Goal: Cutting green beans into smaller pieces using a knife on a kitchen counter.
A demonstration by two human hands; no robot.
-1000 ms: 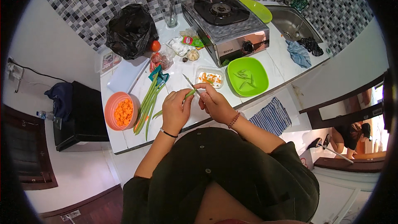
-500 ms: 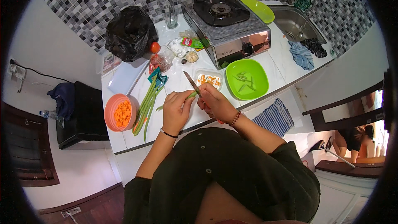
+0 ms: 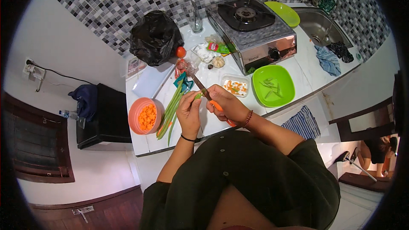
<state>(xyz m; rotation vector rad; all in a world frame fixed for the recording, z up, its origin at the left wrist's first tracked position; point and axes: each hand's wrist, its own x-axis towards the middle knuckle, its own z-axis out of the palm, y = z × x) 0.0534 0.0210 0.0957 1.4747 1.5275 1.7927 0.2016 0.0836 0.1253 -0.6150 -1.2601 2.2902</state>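
Observation:
Between the fingertips of my left hand (image 3: 188, 114) is a green bean (image 3: 198, 96), mostly covered by the fingers. My right hand (image 3: 231, 104) grips a knife (image 3: 200, 84) by its orange handle, the blade pointing up and away, close against the bean. Left of my hands, a bunch of long green beans (image 3: 171, 110) lies on the counter. A bright green bowl (image 3: 260, 95) at the right holds several cut bean pieces (image 3: 270, 84). Diced carrots (image 3: 147, 117) fill part of a pink bowl (image 3: 133, 115) at the left.
Beyond my hands are a clear tray (image 3: 247, 80) with orange bits, garlic (image 3: 218, 62), a tomato (image 3: 181, 52) and a black plastic bag (image 3: 155, 38). A gas stove (image 3: 264, 44) stands behind the green bowl, with a sink (image 3: 309, 19) to its right. A person (image 3: 375, 153) is low down at far right.
The whole scene has shifted right in the picture as my head turned. The knife's orange handle now shows more, and the bean's long end no longer shows below my left hand.

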